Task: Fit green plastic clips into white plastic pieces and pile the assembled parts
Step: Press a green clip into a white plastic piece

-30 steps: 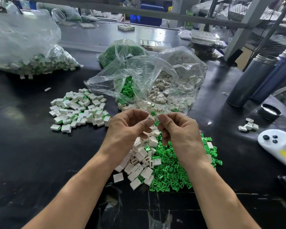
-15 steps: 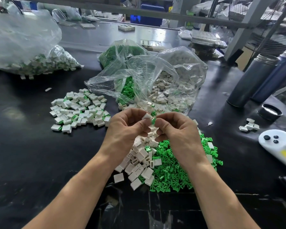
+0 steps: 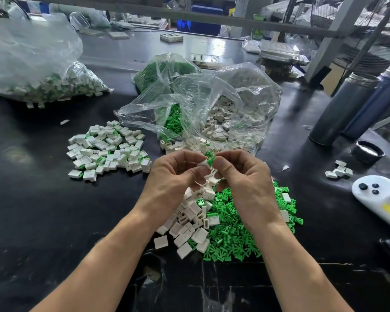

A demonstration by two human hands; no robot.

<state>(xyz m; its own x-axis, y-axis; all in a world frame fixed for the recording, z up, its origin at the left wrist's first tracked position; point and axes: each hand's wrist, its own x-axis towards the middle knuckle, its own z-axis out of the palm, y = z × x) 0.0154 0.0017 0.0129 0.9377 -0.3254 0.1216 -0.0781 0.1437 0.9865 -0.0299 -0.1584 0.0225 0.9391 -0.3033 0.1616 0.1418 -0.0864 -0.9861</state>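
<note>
My left hand (image 3: pixel 175 176) pinches a white plastic piece (image 3: pixel 203 163) above the table's middle. My right hand (image 3: pixel 243 176) pinches a green clip (image 3: pixel 211 160) whose end meets the white piece's opening. Below the hands lie a heap of loose white pieces (image 3: pixel 189 221) and a heap of loose green clips (image 3: pixel 232 230), side by side. A pile of assembled white-and-green parts (image 3: pixel 108 149) sits to the left on the black table (image 3: pixel 43 221).
An open clear bag (image 3: pixel 212 109) of white pieces and green clips lies just behind the hands. A big bag of assembled parts (image 3: pixel 43 86) sits far left. Two metal flasks (image 3: pixel 342 109), a black lid (image 3: pixel 367 152), several white pieces (image 3: pixel 339 171) and a white handheld device (image 3: pixel 378 197) stand right.
The hands have drawn together and risen slightly; the green clip in my right hand now meets the white piece in my left, where a second ago they were apart.
</note>
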